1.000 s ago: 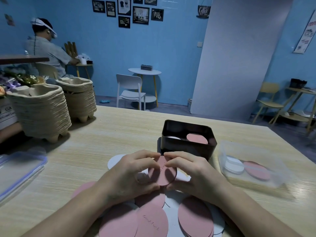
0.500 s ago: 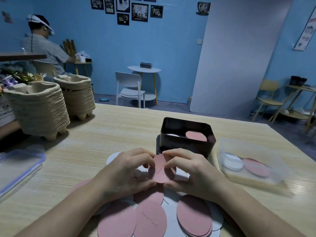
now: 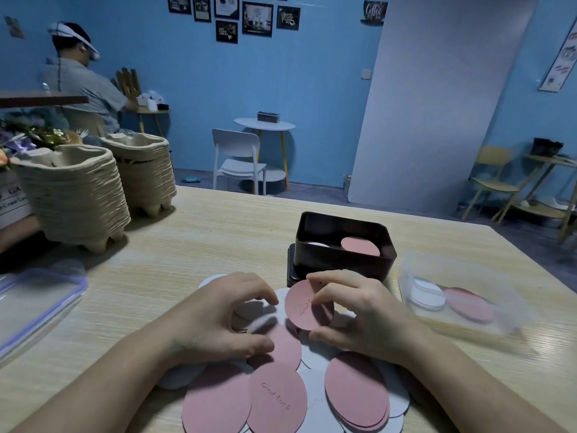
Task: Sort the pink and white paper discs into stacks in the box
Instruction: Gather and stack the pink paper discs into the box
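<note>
A loose pile of pink and white paper discs (image 3: 281,398) lies on the wooden table in front of me. My right hand (image 3: 359,314) pinches one pink disc (image 3: 301,304), tilted up on edge just above the pile. My left hand (image 3: 218,317) hovers curled over the pile's left side, fingers apart and off that disc. Behind my hands stands a dark rectangular box (image 3: 343,260); inside it a pink stack (image 3: 360,245) lies to the right and a white disc (image 3: 317,244) to the left.
A clear plastic container (image 3: 462,320) at the right holds a white and a pink disc. A clear lid (image 3: 34,304) lies at the left edge. Two stacks of pulp trays (image 3: 71,195) stand at the far left. A person sits at the back of the room.
My left hand has let go of the pink disc and drawn back to the left. My right hand alone now holds the disc, tilted more upright and slightly nearer the box.
</note>
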Action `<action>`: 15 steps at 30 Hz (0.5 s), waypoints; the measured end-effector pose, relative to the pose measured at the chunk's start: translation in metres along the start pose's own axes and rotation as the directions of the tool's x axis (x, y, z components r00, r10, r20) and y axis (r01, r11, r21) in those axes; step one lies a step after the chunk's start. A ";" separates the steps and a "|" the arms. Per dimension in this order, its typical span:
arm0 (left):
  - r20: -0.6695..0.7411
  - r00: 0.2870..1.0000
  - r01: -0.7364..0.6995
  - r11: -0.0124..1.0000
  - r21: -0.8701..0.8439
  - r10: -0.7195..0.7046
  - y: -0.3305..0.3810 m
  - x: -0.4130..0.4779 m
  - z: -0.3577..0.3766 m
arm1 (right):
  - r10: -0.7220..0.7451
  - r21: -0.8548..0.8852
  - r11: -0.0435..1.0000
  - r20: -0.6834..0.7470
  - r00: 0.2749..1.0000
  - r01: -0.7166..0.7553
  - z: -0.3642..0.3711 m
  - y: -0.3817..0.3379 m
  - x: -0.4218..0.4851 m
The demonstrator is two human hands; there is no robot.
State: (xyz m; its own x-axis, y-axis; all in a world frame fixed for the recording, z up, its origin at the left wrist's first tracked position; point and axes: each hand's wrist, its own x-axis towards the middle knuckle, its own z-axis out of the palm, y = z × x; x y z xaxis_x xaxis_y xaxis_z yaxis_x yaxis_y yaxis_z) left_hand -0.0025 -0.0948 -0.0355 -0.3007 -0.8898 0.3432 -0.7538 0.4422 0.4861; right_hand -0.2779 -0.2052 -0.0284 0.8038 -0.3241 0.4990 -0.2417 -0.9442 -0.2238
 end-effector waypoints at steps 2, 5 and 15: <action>0.035 0.999 -0.006 1.000 0.031 0.005 -0.001 0.000 0.001 | 0.003 0.000 1.000 0.008 1.000 -0.003 0.000 0.000 -0.001; 0.062 0.998 -0.028 0.996 0.080 0.023 -0.002 0.001 0.002 | 0.013 0.003 1.000 0.027 1.000 -0.013 -0.001 -0.001 -0.001; -0.036 0.999 0.030 0.993 0.114 -0.026 -0.005 0.000 0.002 | 0.029 -0.016 0.999 0.052 0.998 -0.028 0.000 -0.001 -0.002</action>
State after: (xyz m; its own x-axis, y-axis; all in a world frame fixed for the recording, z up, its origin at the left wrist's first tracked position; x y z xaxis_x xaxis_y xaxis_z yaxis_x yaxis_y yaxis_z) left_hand 0.0003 -0.0973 -0.0400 -0.2596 -0.8964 0.3594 -0.8241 0.3996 0.4015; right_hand -0.2790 -0.2039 -0.0295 0.8237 -0.3475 0.4481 -0.2730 -0.9356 -0.2238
